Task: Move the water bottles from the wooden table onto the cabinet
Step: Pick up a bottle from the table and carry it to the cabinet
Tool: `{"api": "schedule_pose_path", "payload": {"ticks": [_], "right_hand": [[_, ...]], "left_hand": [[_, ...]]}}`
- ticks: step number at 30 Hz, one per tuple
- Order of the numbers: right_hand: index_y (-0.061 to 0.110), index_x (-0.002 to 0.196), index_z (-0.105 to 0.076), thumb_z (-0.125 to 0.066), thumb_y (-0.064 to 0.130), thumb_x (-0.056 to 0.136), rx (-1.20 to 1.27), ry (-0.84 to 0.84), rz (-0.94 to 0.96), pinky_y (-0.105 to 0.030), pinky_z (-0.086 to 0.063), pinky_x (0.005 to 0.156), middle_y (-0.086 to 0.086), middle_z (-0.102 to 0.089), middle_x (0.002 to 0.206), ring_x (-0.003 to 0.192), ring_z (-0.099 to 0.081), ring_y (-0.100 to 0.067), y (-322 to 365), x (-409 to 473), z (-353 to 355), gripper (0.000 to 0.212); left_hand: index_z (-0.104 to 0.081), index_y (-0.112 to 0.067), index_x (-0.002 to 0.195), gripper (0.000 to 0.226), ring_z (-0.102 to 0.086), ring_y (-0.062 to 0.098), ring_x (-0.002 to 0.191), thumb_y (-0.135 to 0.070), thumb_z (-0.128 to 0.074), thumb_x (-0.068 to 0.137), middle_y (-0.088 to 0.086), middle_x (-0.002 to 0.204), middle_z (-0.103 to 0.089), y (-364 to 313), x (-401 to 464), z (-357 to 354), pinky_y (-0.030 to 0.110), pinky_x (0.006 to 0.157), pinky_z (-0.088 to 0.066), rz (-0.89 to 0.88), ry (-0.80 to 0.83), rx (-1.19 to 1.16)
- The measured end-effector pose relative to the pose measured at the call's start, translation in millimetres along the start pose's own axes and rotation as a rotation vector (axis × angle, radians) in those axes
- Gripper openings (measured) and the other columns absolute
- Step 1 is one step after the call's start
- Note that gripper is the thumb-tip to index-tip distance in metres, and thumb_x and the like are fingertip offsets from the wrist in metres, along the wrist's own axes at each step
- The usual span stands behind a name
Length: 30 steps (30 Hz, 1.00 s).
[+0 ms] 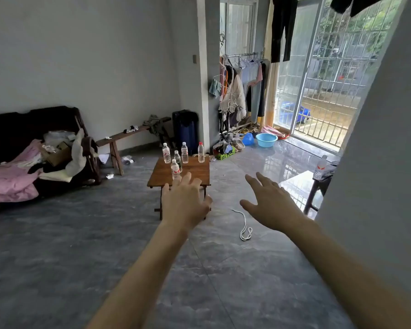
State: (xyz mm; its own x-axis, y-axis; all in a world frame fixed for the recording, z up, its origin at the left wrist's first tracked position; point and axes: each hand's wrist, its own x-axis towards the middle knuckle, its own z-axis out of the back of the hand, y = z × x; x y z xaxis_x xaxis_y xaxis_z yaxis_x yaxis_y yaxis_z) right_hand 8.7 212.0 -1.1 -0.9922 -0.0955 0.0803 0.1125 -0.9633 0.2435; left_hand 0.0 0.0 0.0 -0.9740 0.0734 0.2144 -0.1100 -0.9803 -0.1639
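Note:
A small wooden table (pixel 195 173) stands in the middle of the room, some way ahead of me. Several clear plastic water bottles stand upright on it, among them a near one with a red label (pixel 175 170) and a red-capped one (pixel 201 152) at the back right. Another bottle (pixel 320 167) stands on a glossy-topped surface (pixel 299 186) at the right, partly hidden by the wall. My left hand (pixel 184 201) and my right hand (pixel 269 205) are stretched forward with fingers spread, holding nothing, short of the table.
A dark sofa (pixel 33 129) piled with clothes fills the left side. A wooden bench (pixel 126 136) and a dark suitcase (pixel 185 129) stand by the back wall. A white cord (pixel 244 229) lies on the tiled floor. A blue basin (pixel 266 140) and a clothes rack (pixel 244 89) are near the barred door.

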Motion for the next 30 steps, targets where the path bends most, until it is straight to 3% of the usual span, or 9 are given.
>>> {"api": "schedule_pose_path", "payload": {"ticks": [4,11,16,23,30], "right_hand": [[0.031,0.155,-0.014,-0.046,0.056,0.094,-0.012,0.017,-0.009,-0.054,-0.022,0.118,-0.006,-0.011,0.165,0.150,-0.018,-0.030,6.8,55.5,-2.1,0.074],[0.030,0.155,-0.014,-0.046,0.054,0.094,-0.031,0.028,0.048,-0.053,-0.020,0.120,-0.004,-0.010,0.166,0.151,-0.014,-0.029,43.3,167.9,-16.6,0.074],[0.029,0.155,-0.015,-0.047,0.053,0.094,-0.037,0.061,0.029,-0.054,-0.021,0.120,-0.001,-0.010,0.166,0.151,-0.014,-0.028,39.5,217.7,-31.6,0.073],[0.029,0.155,-0.018,-0.049,0.050,0.094,0.014,0.066,-0.022,-0.052,-0.022,0.119,-0.002,-0.013,0.165,0.150,-0.016,-0.028,3.8,265.6,-45.3,0.072],[0.029,0.154,-0.021,-0.051,0.049,0.092,0.044,0.055,-0.107,-0.050,-0.025,0.117,-0.004,-0.015,0.165,0.148,-0.021,-0.029,-77.8,320.1,-49.4,0.072]], "left_hand": [[-0.044,-0.025,0.151,0.061,-0.024,0.025,0.154,-0.053,-0.050,0.096,0.005,0.166,-0.030,28.5,48.2,-12.5,0.055,0.124,-0.020,0.001,0.006,-0.016],[-0.025,-0.030,0.159,0.070,-0.002,0.027,0.158,-0.056,-0.046,0.098,0.002,0.172,0.000,83.4,136.6,-38.7,0.055,0.124,-0.008,-0.035,0.075,0.012],[-0.024,-0.029,0.160,0.069,0.002,0.025,0.159,-0.056,-0.044,0.099,0.003,0.172,0.003,101.4,179.2,-57.7,0.054,0.124,-0.007,-0.047,0.137,0.008],[-0.023,-0.029,0.160,0.070,0.003,0.022,0.158,-0.057,-0.043,0.099,0.002,0.172,0.005,86.0,240.9,-86.1,0.051,0.125,-0.003,-0.082,0.189,-0.026],[-0.027,-0.029,0.159,0.069,-0.001,0.023,0.158,-0.056,-0.044,0.099,0.001,0.172,0.004,23.7,328.1,-126.6,0.052,0.125,-0.006,-0.169,0.223,-0.008]]}}
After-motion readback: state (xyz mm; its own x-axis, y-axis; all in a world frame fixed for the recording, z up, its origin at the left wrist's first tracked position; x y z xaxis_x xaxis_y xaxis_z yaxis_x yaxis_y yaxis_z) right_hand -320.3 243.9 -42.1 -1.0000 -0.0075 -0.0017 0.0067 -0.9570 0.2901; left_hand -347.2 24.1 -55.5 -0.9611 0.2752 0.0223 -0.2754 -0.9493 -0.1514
